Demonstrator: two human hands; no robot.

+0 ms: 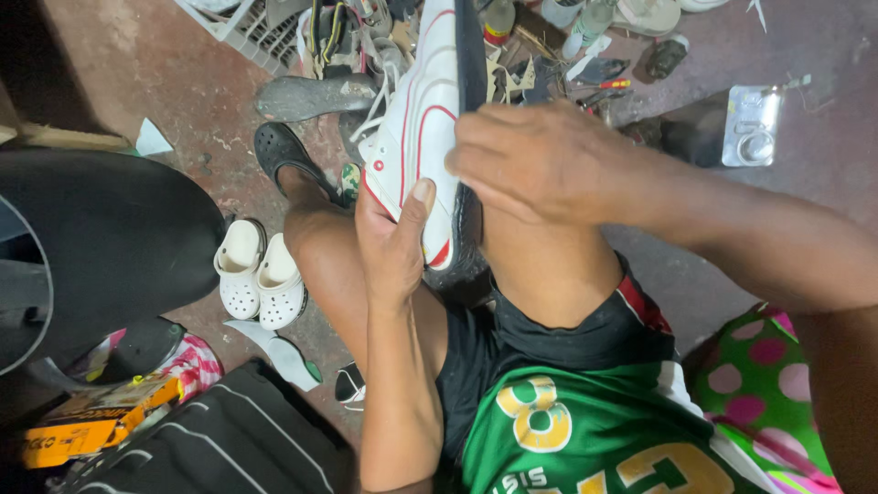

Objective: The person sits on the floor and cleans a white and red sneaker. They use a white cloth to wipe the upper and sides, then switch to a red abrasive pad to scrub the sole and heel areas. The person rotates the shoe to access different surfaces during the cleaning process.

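Two hands on one shoe, and that white sneaker with red piping is the centre of everything here, propped upright between the person's bare knees, toe end down near the lap. The left hand cups it from below, grip clamped on the lower side of the upper, thumb pressed flat against the white leather. The right hand comes over the top, fingers closed around the dark sole edge, pinching sole against upper. It reads as the pressing stage of a sole repair, the sole being squeezed onto the shoe; the next move, by my judgement, calls for a firm, even squeeze travelling along that seam without letting the shoe twist between the knees.

Out from the sneaker now. Just beyond its far end, a jumble of loose soles and tools crowds the floor, with a grey sole to the sneaker's left. Further left and nearer the person, a pair of small white clogs sits side by side, and a black clog is on the person's foot. To the sneaker's right, well apart, a clear plastic pack lies on bare reddish floor.

Room is tight: knees hem the shoe on both sides, clutter blocks ahead. The open floor is off to the sneaker's right.
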